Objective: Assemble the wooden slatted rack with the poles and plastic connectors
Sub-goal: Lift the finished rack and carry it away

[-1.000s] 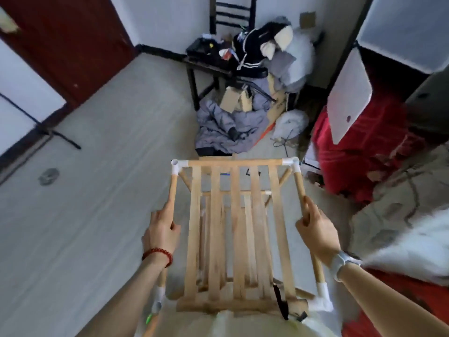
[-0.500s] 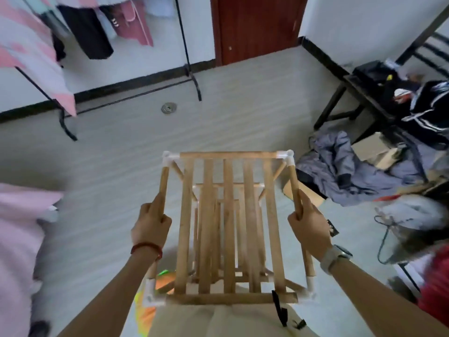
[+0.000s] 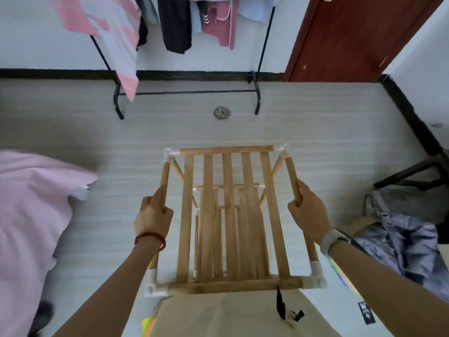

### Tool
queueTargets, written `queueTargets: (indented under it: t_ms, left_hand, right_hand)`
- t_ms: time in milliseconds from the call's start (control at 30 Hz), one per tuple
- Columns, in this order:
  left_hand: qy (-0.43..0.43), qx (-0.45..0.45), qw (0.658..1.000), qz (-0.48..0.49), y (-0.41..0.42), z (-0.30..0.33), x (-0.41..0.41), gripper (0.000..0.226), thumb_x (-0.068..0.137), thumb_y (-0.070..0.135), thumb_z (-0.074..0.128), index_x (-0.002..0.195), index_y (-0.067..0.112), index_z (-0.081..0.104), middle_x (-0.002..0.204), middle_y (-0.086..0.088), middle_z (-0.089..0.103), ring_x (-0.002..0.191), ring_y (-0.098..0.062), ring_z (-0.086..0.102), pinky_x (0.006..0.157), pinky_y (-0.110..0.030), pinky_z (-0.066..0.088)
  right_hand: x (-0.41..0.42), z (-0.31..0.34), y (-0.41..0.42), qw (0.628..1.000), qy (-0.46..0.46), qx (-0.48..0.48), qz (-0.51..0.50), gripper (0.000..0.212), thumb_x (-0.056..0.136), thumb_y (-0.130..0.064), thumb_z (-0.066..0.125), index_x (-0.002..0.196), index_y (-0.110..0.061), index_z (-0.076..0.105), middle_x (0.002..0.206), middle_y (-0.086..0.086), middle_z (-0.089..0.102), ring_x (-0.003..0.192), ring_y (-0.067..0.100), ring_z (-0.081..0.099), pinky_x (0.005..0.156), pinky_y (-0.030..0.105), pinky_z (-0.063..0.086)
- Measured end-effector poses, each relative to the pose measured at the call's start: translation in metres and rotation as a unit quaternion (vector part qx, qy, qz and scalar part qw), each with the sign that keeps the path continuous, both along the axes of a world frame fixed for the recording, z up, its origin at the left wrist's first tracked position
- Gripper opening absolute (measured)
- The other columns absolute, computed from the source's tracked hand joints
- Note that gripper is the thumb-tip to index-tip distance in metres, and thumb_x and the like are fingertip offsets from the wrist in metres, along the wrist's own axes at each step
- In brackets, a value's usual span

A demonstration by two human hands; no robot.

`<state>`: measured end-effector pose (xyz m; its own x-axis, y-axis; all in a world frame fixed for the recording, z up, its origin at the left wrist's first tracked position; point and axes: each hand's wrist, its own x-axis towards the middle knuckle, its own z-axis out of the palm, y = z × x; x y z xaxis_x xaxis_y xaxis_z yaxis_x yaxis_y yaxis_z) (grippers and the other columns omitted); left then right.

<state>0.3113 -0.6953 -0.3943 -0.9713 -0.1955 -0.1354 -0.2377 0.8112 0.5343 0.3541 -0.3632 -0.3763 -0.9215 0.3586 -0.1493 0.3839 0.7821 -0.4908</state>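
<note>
I hold the wooden slatted rack up in front of me above the pale floor, its white plastic connectors at the corners. My left hand curls around the left side pole. My right hand wraps the right side pole, facing a clothes rail.

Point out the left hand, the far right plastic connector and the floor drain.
left hand (image 3: 152, 216), head view, on the back of the hand gripping the left pole.
far right plastic connector (image 3: 282, 150), head view, on its white corner elbow.
floor drain (image 3: 222, 112), head view, on the round metal cover.
</note>
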Motion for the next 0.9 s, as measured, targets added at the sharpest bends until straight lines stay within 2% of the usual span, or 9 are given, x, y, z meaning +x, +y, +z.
queueTargets:
  t_ms: [100, 233, 300, 433, 533, 600, 733, 800, 900]
  left_hand:
    - [0.010, 0.008, 0.999, 0.038, -0.026, 0.002, -0.036, 0.058, 0.082, 0.002, 0.052, 0.136, 0.022, 0.045, 0.105, -0.012, 0.052, 0.066, -0.026, 0.050, 0.057, -0.032, 0.041]
    - [0.016, 0.023, 0.995, 0.100, -0.063, 0.000, -0.081, 0.059, 0.080, -0.002, 0.051, 0.135, 0.020, 0.048, 0.102, -0.016, 0.052, 0.068, -0.029, 0.049, 0.065, -0.038, 0.047]
    - [0.015, 0.024, 0.992, 0.125, -0.080, 0.000, -0.106, 0.059, 0.080, -0.002, 0.050, 0.134, 0.021, 0.048, 0.098, -0.015, 0.051, 0.067, -0.029, 0.050, 0.064, -0.036, 0.046]
    - [0.036, -0.003, 0.984, 0.173, -0.120, 0.001, -0.176, 0.059, 0.077, -0.002, 0.050, 0.131, 0.023, 0.050, 0.087, -0.005, 0.043, 0.061, -0.021, 0.044, 0.050, -0.024, 0.033]
    - [0.029, -0.020, 0.973, 0.226, -0.157, 0.008, -0.233, 0.059, 0.076, -0.001, 0.049, 0.130, 0.025, 0.051, 0.088, -0.007, 0.047, 0.072, -0.028, 0.048, 0.059, -0.032, 0.041]
    - [0.026, -0.028, 0.966, 0.255, -0.182, 0.014, -0.264, 0.060, 0.077, 0.000, 0.049, 0.131, 0.027, 0.050, 0.090, -0.008, 0.049, 0.075, -0.027, 0.048, 0.059, -0.032, 0.040]
    - [0.037, -0.028, 0.950, 0.310, -0.233, 0.025, -0.315, 0.058, 0.079, 0.002, 0.053, 0.132, 0.025, 0.050, 0.089, -0.005, 0.047, 0.068, -0.023, 0.045, 0.060, -0.029, 0.036]
    - [0.040, -0.031, 0.944, 0.328, -0.254, 0.027, -0.336, 0.058, 0.078, 0.002, 0.055, 0.131, 0.025, 0.050, 0.089, -0.003, 0.046, 0.069, -0.022, 0.045, 0.060, -0.029, 0.035]
    - [0.041, -0.020, 0.932, 0.359, -0.300, 0.024, -0.374, 0.059, 0.077, 0.000, 0.053, 0.130, 0.025, 0.052, 0.089, -0.005, 0.048, 0.072, -0.024, 0.047, 0.061, -0.032, 0.039]
  right_hand:
    - [-0.060, 0.001, -0.025, 0.999, 0.003, 0.000, 0.039, 0.056, 0.088, -0.009, 0.052, 0.141, -0.013, 0.035, 0.072, 0.002, 0.046, 0.059, 0.017, 0.048, 0.059, 0.034, 0.048]
    - [-0.145, -0.002, -0.063, 0.995, 0.002, -0.008, 0.102, 0.057, 0.088, -0.009, 0.051, 0.142, -0.014, 0.033, 0.075, 0.006, 0.049, 0.060, 0.018, 0.048, 0.056, 0.030, 0.042]
    - [-0.188, -0.003, -0.081, 0.992, 0.008, -0.013, 0.125, 0.055, 0.087, -0.008, 0.051, 0.140, -0.014, 0.035, 0.075, 0.007, 0.051, 0.060, 0.019, 0.048, 0.056, 0.029, 0.039]
    - [-0.295, -0.012, -0.129, 0.982, 0.018, -0.038, 0.182, 0.056, 0.087, -0.008, 0.054, 0.140, -0.012, 0.037, 0.079, 0.006, 0.053, 0.067, 0.021, 0.051, 0.061, 0.030, 0.041]
    - [-0.383, -0.015, -0.173, 0.973, 0.026, -0.053, 0.223, 0.057, 0.087, -0.009, 0.054, 0.141, -0.014, 0.036, 0.089, 0.010, 0.058, 0.076, 0.024, 0.054, 0.067, 0.032, 0.044]
    - [-0.430, -0.008, -0.203, 0.967, 0.028, -0.056, 0.247, 0.056, 0.087, -0.009, 0.054, 0.140, -0.015, 0.038, 0.091, 0.010, 0.059, 0.076, 0.023, 0.054, 0.068, 0.032, 0.045]
    - [-0.516, 0.012, -0.269, 0.950, 0.023, -0.070, 0.303, 0.051, 0.089, -0.009, 0.051, 0.138, -0.016, 0.039, 0.076, 0.000, 0.051, 0.067, 0.019, 0.052, 0.067, 0.037, 0.051]
    - [-0.551, 0.018, -0.301, 0.940, 0.037, -0.070, 0.332, 0.045, 0.089, -0.008, 0.052, 0.134, -0.012, 0.043, 0.068, -0.006, 0.043, 0.060, 0.015, 0.047, 0.060, 0.034, 0.048]
    - [-0.606, 0.016, -0.354, 0.931, 0.051, -0.068, 0.356, 0.039, 0.087, -0.005, 0.052, 0.126, -0.011, 0.049, 0.067, -0.001, 0.046, 0.057, 0.015, 0.046, 0.053, 0.026, 0.038]
